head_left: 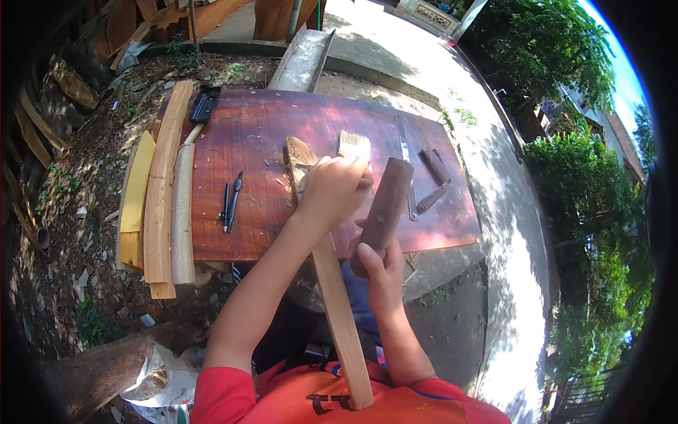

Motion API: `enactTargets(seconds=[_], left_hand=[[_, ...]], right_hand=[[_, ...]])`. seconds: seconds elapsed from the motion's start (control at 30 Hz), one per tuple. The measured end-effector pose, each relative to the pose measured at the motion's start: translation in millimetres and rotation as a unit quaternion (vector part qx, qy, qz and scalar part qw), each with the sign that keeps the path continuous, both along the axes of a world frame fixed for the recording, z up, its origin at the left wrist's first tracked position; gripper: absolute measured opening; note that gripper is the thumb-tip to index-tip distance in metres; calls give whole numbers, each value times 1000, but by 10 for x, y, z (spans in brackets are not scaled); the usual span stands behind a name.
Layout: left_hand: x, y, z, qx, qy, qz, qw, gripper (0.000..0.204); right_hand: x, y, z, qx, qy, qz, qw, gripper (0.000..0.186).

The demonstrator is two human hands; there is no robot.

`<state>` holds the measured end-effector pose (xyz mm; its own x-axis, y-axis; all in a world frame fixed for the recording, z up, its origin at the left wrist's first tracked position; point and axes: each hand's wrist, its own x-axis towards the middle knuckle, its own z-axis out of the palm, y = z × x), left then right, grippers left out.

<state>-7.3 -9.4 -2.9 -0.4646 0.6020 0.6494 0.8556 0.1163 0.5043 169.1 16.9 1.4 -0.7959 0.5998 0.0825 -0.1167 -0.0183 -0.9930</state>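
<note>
Outdoor work area: a reddish-brown tabletop lies beneath the fingers, with littered ground to their left and sunlit paving to their right.

Left hand: fingers curled closed around a chisel-like tool, largely covered by the hand. A brown end shows to the right of the fingers; a narrow dark part shows to their left, at the upper portion of the wooden strip. The strip runs from just beyond the left fingers, under the wrist, to the red shirt. A brush is visible just beyond the knuckles; whether the fingers touch it cannot be determined.

Right hand: fingers wrapped around the lower end of a brown mallet, thumb along its near face. The mallet's broad end rises beyond the fingers, apart from the left hand.

Containers: a whitish plastic bag, well to the near left of the left fingers, contains brownish material, type unclear. A grey metal trough stands beyond the table, far forward of the fingers; its contents are indistinct.
</note>
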Motion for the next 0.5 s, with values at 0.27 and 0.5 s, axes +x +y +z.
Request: enactTargets(seconds=[0.27, 0.5], left_hand=[[-46, 13, 19, -49, 46, -6, 998, 19], [-47, 71, 64, -23, 28, 4, 999, 14]], right_hand=[[-1, -12, -75, -3, 6, 48, 999, 41], [15, -101, -179, -47, 40, 30, 998, 43]])
